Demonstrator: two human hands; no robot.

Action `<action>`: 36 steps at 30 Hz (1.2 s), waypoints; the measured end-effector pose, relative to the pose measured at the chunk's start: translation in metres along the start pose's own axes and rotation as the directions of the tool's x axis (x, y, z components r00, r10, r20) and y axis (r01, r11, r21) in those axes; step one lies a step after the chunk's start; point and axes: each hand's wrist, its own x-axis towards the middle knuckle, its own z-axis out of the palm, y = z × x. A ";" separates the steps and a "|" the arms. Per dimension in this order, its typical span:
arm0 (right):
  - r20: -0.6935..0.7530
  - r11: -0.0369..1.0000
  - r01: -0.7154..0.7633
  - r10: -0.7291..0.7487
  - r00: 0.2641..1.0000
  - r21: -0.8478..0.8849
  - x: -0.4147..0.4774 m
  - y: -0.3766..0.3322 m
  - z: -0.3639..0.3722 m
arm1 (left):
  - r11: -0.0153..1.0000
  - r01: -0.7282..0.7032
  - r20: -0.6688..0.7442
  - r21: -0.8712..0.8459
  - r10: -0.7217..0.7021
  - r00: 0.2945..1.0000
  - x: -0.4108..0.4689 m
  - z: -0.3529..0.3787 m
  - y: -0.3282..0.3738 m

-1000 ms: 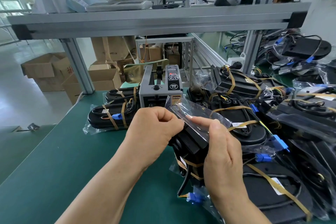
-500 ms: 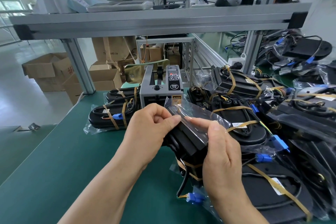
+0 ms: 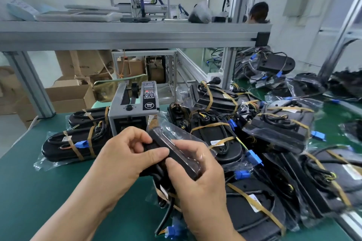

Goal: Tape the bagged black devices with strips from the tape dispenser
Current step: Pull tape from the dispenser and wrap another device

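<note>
A bagged black device (image 3: pixel 172 149) is held up in front of me, tilted, its clear bag folded over the top end. My left hand (image 3: pixel 125 154) grips its left side with curled fingers, thumb pressed on the front. My right hand (image 3: pixel 197 174) grips its right side from below, thumb on the folded bag. The grey tape dispenser (image 3: pixel 134 106) stands just behind my hands. A black cable with a blue plug (image 3: pixel 175 230) hangs from the device.
Two taped bagged devices (image 3: pixel 74 143) lie left of the dispenser on the green mat (image 3: pixel 29 191). Several taped bagged devices (image 3: pixel 274 133) are piled to the right. An aluminium shelf beam (image 3: pixel 137 35) crosses overhead. Cardboard boxes (image 3: pixel 70 94) stand behind the bench.
The device has dropped lower and tilted flatter. Both hands have closed tighter round it, pressing the bag flap down; the view has shifted right.
</note>
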 end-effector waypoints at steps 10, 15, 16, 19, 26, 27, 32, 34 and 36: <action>0.028 0.999 0.032 -0.031 0.999 -0.040 0.001 0.003 -0.002 | 0.999 0.006 -0.058 -0.048 -0.009 0.998 0.001 0.003 -0.007; 0.058 1.000 -0.006 0.007 0.998 -0.030 -0.002 0.002 -0.004 | 0.995 0.084 -0.097 -0.047 -0.088 0.991 0.000 0.001 -0.017; 0.063 1.000 -0.016 0.017 0.998 -0.014 -0.002 0.001 -0.005 | 0.994 0.083 -0.092 -0.074 -0.090 0.992 -0.001 0.001 -0.018; 0.086 0.999 -0.017 0.014 0.996 0.036 -0.002 0.000 -0.006 | 0.986 0.093 -0.018 -0.139 -0.096 0.995 -0.004 0.003 -0.018; 0.035 0.965 0.135 -0.146 0.989 0.224 -0.007 0.010 0.008 | 0.978 -0.004 0.195 -0.210 0.046 0.980 -0.001 -0.011 -0.003; 0.041 0.959 0.134 -0.148 0.988 0.249 -0.005 0.013 0.010 | 0.981 -0.044 0.180 -0.190 0.079 0.981 0.003 -0.015 0.000; 0.233 0.985 -0.063 0.024 0.972 0.160 -0.001 0.015 0.007 | 0.992 -0.127 0.246 0.007 0.121 0.962 0.013 -0.030 -0.005; 0.306 0.982 -0.177 0.147 0.941 0.073 -0.003 0.012 0.000 | 0.991 -0.127 0.314 0.046 0.106 0.944 0.008 -0.031 -0.010; 0.369 0.974 -0.213 0.227 0.901 -0.081 -0.004 0.005 -0.008 | 0.985 -0.155 0.401 0.081 0.110 0.909 0.002 -0.029 -0.014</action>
